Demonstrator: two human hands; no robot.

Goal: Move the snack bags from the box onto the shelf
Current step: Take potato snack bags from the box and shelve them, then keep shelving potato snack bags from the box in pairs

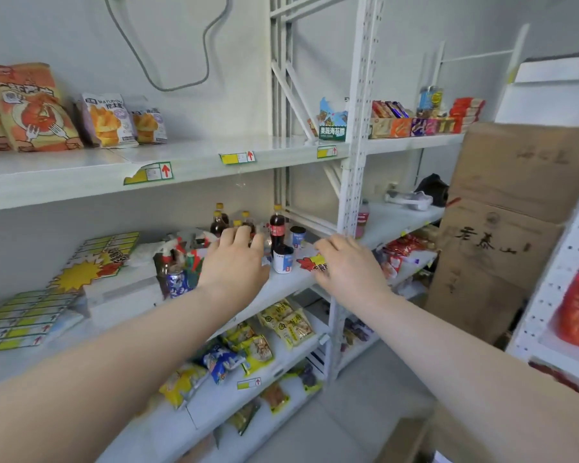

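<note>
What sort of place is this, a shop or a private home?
Most likely a small shop or its stockroom. White metal shelves carry yellow-and-green price tags with red arrows, packaged goods such as orange snack bags stand on them, and brown cardboard boxes are stacked at the right.

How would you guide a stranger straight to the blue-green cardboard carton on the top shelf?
Follow the white metal top shelf rightward to the white perforated upright post. The blue-green cardboard carton stands just left of that post. Unlike the orange bags further left, it has a jagged cut-out top and white lettering on a green band.
</note>
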